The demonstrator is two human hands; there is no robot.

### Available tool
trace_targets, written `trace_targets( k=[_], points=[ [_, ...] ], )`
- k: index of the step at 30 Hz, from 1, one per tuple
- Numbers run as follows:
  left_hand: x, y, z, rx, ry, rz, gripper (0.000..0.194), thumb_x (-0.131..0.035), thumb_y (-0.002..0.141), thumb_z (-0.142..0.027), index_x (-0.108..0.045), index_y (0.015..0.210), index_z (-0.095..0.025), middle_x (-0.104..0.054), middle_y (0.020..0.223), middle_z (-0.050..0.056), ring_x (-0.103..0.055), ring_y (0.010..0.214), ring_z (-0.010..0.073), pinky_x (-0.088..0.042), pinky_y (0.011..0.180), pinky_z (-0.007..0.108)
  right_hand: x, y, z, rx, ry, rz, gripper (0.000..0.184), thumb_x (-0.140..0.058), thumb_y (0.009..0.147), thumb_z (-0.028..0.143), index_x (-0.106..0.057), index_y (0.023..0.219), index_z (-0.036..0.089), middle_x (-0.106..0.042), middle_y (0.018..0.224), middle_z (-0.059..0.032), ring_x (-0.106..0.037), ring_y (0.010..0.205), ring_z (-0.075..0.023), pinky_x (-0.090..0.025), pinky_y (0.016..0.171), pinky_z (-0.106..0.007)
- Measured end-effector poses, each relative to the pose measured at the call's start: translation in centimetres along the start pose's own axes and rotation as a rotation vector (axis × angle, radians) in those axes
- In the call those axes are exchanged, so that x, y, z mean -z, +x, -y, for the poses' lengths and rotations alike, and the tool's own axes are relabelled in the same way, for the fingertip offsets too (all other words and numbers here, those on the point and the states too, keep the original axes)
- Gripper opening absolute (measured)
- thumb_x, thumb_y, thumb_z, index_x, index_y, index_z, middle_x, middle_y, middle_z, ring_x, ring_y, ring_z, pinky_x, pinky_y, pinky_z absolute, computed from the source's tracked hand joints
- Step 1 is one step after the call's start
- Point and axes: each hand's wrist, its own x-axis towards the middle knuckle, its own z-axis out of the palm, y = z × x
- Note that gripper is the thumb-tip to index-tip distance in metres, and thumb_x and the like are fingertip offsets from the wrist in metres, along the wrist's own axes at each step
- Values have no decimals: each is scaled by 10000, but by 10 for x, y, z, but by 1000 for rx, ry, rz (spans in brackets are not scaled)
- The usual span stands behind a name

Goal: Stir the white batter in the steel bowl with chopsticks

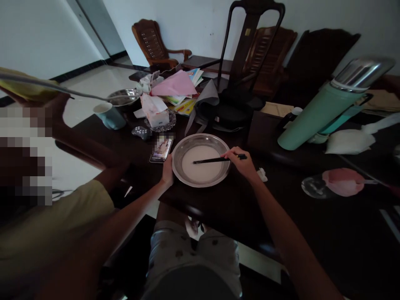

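A round metal basin (203, 183) stands on the dark table in front of me, holding a milky white liquid (201, 171). My left hand (168, 171) is closed on its left rim. Black chopsticks (212, 160) are pinched in my right hand (240, 162) over the basin's right edge, their tips at the liquid near the middle. They lie close together, so I cannot count them. A phone (162, 149) with a lit screen lies just left of the basin. A crumpled white tissue (261, 175) lies beside my right hand.
At right stand a green thermos (321, 112), a white plastic bag (350, 141) and a pink bowl (343, 182). Toward the left are a game controller (141, 132), a blue mug (109, 116) and another metal bowl (124, 96). A black bag (223, 111) lies behind the basin. Another person's sleeve (90, 204) is close on my left.
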Motion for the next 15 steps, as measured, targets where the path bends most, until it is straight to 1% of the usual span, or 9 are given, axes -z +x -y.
trace_targets(
  k=[2,3,5,6,7,9,11,13,15],
  points=[
    [1,-1,-2,-27,35,27,298,-670,798,-516,-701,765,-221,-719,845,35,-625,1028,263,-476,921,330,-1,0,-2,22,-46,-103,364,-629,884,510,-684,644,242,-758,737,-29,-630,772,-202,-484,777,-364],
    [1,-1,-4,-32,17,36,262,-672,796,-476,-719,820,-220,-736,913,33,-620,1081,262,-462,962,324,0,0,-4,16,-64,-165,362,-627,888,507,-677,644,244,-757,729,-27,-630,773,-204,-481,785,-368],
    [-2,0,-9,29,-73,54,256,-638,796,-442,-733,889,-222,-751,998,22,-615,1152,254,-450,1004,316,2,-1,-7,-21,-38,-281,398,-609,901,516,-645,614,243,-735,667,-21,-649,734,-204,-483,800,-376],
    [-3,2,-12,83,-129,67,263,-625,791,-436,-733,899,-222,-755,990,16,-627,1145,254,-459,1002,322,2,-2,-8,-46,-1,-317,425,-600,905,527,-626,590,242,-714,621,-14,-652,682,-198,-488,777,-372],
    [-5,5,-14,147,-186,90,264,-623,776,-434,-730,889,-220,-760,950,14,-643,1126,262,-480,986,335,1,-4,-9,-64,37,-333,448,-593,905,541,-614,574,240,-698,590,-10,-656,633,-193,-496,745,-366],
    [-9,15,-20,272,-259,156,238,-647,741,-411,-717,833,-202,-758,856,23,-674,1072,280,-520,937,354,-5,-9,-10,-92,82,-311,461,-596,897,559,-610,567,238,-695,573,-9,-669,607,-195,-505,711,-359],
    [-13,29,-24,412,-321,217,189,-646,720,-371,-689,759,-192,-741,766,32,-703,1002,292,-554,879,371,-14,-13,-10,-104,75,-254,437,-619,883,558,-631,589,234,-729,624,-19,-693,650,-203,-512,716,-357],
    [-18,47,-26,554,-366,278,144,-625,718,-332,-663,711,-193,-723,714,35,-719,949,287,-574,841,380,-21,-16,-9,-89,20,-218,391,-650,868,540,-662,629,231,-768,715,-33,-711,724,-213,-515,737,-359],
    [-24,64,-26,613,-373,301,110,-604,726,-284,-645,677,-195,-711,681,31,-728,907,276,-585,805,375,-23,-17,-9,-52,-50,-243,358,-669,861,522,-679,654,230,-780,767,-40,-715,768,-216,-515,752,-361]
  ],
)
